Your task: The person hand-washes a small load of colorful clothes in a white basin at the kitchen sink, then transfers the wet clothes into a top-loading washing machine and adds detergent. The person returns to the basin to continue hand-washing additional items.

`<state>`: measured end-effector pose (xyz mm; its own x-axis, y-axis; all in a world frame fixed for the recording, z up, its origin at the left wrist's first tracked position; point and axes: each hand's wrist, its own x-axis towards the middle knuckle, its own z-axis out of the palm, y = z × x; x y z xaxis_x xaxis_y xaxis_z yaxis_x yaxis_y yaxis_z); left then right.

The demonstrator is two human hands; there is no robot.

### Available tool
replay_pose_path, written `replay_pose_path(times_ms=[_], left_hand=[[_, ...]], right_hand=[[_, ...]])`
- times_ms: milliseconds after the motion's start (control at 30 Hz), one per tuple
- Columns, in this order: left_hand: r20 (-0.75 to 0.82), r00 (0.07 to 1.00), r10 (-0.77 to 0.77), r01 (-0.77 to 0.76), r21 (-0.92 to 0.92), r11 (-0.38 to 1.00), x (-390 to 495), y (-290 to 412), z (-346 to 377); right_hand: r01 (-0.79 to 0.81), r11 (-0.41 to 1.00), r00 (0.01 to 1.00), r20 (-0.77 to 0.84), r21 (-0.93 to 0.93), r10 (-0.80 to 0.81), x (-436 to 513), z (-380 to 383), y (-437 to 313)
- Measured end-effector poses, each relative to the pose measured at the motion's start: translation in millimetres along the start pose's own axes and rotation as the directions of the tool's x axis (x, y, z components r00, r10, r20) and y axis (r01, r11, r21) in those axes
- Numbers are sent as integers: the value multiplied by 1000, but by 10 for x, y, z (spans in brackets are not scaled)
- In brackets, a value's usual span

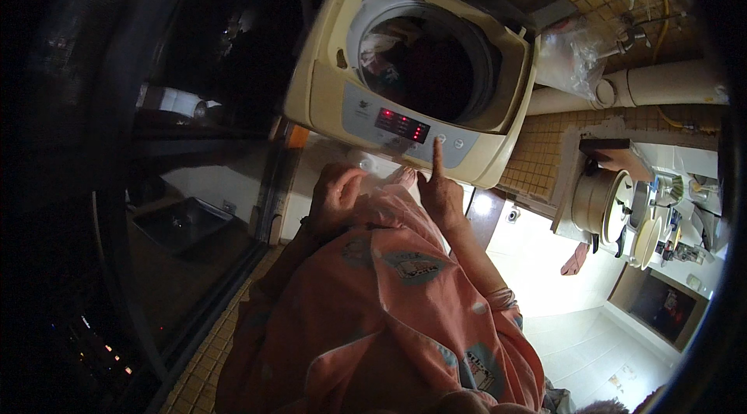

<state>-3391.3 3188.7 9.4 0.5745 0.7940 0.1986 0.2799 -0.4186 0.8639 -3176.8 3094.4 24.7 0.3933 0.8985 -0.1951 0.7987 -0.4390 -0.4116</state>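
Observation:
A top-loading washing machine [315, 93] stands before me with its lid up. Dark and light laundry [420, 64] lies inside its drum. On the grey control panel [362, 116], red lights glow in a dark display [402, 125]. My right hand [444, 198] points with its index finger, the tip at a round button [442, 138]; contact with it is hard to confirm. Beside it, my left hand [335, 195] is held with curled fingers below the machine's front edge. A blurred whitish round object [365, 164] shows by those fingers; whether they hold it is unclear.
At the right, a clear plastic bag [572, 61] hangs by a tap [633, 34] above a thick pipe [653, 87]. A lidded pot [598, 207] stands on a counter farther down. Dark glass panes [192, 180] with a frame run along the left.

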Motion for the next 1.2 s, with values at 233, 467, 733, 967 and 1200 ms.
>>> replay_pose_path(times_ms=[233, 467, 733, 967, 1200], left_hand=[[46, 997, -55, 56, -24, 998, -14, 23, 64], [46, 999, -3, 3, 14, 1000, 39, 97, 114], [63, 992, -110, 113, -50, 992, -149, -8, 86], [-15, 989, -150, 150, 11, 989, -330, -36, -37], [-277, 879, -388, 416, 48, 908, -792, 2, 65]], right_hand=[[77, 991, 992, -94, -108, -87, 25, -46, 180], [98, 979, 992, -56, -176, -110, 61, 40, 251], [111, 982, 985, 115, 153, -129, -124, 30, 124], [102, 982, 847, 503, 157, -169, -188, 848, 549], [6, 916, 689, 663, 400, -294, 57, 1760, 1067]])
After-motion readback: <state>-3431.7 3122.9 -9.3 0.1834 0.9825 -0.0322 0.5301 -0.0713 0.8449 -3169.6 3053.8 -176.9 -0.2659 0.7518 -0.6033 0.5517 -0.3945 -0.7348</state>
